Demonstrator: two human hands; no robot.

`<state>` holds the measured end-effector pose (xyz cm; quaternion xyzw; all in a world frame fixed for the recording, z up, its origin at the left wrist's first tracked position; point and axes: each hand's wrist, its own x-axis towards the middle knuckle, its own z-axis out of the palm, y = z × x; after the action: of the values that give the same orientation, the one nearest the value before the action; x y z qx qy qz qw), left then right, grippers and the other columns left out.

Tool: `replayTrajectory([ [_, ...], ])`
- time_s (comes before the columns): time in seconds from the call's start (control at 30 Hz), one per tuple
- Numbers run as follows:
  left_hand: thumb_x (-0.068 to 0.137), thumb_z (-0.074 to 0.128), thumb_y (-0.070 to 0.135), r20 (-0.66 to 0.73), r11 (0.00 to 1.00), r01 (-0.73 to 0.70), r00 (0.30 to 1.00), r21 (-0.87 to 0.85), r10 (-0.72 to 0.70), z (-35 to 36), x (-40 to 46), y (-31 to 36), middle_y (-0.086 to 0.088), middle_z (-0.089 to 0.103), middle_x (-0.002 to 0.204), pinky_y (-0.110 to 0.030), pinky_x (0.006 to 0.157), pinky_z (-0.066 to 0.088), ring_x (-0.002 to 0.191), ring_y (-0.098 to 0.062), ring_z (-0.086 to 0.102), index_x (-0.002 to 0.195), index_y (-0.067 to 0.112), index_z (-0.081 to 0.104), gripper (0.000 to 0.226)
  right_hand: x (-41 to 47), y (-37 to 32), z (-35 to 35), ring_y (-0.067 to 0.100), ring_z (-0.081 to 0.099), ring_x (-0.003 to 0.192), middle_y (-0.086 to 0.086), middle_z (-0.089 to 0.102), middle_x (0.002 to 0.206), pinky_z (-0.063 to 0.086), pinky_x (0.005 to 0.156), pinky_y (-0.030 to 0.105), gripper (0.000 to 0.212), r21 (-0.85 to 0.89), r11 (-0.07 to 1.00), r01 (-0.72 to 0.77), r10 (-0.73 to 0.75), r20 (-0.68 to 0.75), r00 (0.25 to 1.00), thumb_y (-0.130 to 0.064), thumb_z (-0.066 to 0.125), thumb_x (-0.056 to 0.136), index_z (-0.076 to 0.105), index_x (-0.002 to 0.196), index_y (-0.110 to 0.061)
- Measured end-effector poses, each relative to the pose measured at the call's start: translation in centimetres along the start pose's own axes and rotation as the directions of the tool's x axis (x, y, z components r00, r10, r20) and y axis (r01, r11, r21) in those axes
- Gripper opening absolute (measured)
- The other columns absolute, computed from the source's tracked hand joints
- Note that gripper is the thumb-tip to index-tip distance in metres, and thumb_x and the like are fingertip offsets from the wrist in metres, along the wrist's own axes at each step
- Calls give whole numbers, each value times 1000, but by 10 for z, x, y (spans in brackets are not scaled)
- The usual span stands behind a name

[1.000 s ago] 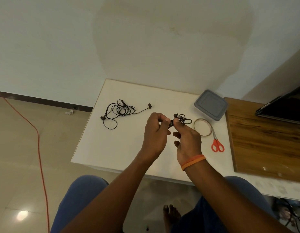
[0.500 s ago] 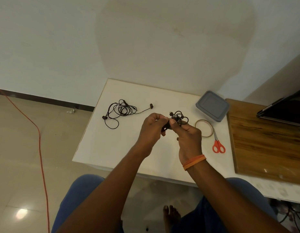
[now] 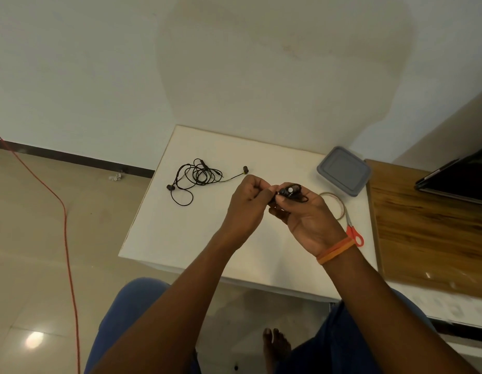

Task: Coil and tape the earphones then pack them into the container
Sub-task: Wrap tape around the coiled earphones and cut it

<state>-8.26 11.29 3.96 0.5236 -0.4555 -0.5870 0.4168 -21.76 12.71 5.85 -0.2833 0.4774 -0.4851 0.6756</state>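
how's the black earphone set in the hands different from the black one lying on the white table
The black earphones in the hands are gathered into a small tight bundle; the black earphones on the white table lie in a loose tangle with both earbuds trailing out. The first is pinched between the left hand and right hand, above the table; the second rests untouched at its far left. Both are thin, black and wired.

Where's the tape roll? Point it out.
In the head view the tape roll lies on the white table, right of the hands, between the grey container and red scissors.
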Motion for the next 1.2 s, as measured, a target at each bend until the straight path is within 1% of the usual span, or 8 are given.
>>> replayTrajectory([
  [0.23,94,57,15,-49,990,-79,995,119,85,-1,-2,1,-4,67,80,-27,65,48,73,-13,61,88,16,56,6,2,-5,-7,23,71,83,11,72,89,58,76,28,21,-549,793,265,-323,-9,946,6,77,74,71,91,-4],
  [0.33,92,60,16,-53,990,-77,995,122,84,-1,-1,2,-6,67,81,-31,68,51,71,-11,60,86,17,57,7,4,-4,-10,26,71,87,10,73,89,58,79,32,20,-558,777,292,-352,1,936,6,76,74,73,89,-8],
  [0.47,90,63,12,-24,997,-47,999,61,49,-8,-2,4,-8,73,77,-17,62,48,64,-7,65,86,9,59,6,3,-4,-7,25,70,85,13,73,88,55,72,27,22,-499,833,240,-281,-7,960,14,70,74,72,85,-5],
  [0.63,90,63,15,20,995,-26,1000,100,24,-12,-3,5,-9,73,69,-19,53,40,53,-9,56,88,10,62,6,3,-5,-9,29,72,80,17,73,84,56,67,32,19,-469,865,179,-217,-26,976,14,65,77,70,89,-1],
  [0.83,91,61,13,40,999,28,999,18,-29,-11,-2,6,-12,74,76,-24,65,51,74,-21,73,90,5,63,8,3,-6,-8,23,66,68,17,67,77,53,62,30,16,-464,861,209,-217,38,976,13,64,80,67,89,1],
  [0.93,88,61,14,10,994,109,994,17,-109,-12,1,5,-10,72,79,-34,70,51,74,-20,68,84,5,67,11,3,-6,-9,27,63,71,22,66,83,55,66,30,14,-556,786,271,-249,116,961,13,66,79,67,91,5],
  [1.07,87,65,19,66,962,264,963,-68,-260,-15,2,6,-9,70,80,-33,68,50,70,-18,64,89,9,70,12,4,-6,-10,18,68,75,11,70,81,58,72,27,14,-650,684,330,-305,155,940,8,71,78,70,89,0],
  [1.2,81,67,16,101,896,427,904,-125,-416,-20,4,8,-8,65,74,-30,63,47,63,-18,59,90,3,71,17,3,1,-9,1,65,77,-5,71,83,51,75,10,14,-824,327,463,-462,289,839,-5,80,74,74,84,-14],
])
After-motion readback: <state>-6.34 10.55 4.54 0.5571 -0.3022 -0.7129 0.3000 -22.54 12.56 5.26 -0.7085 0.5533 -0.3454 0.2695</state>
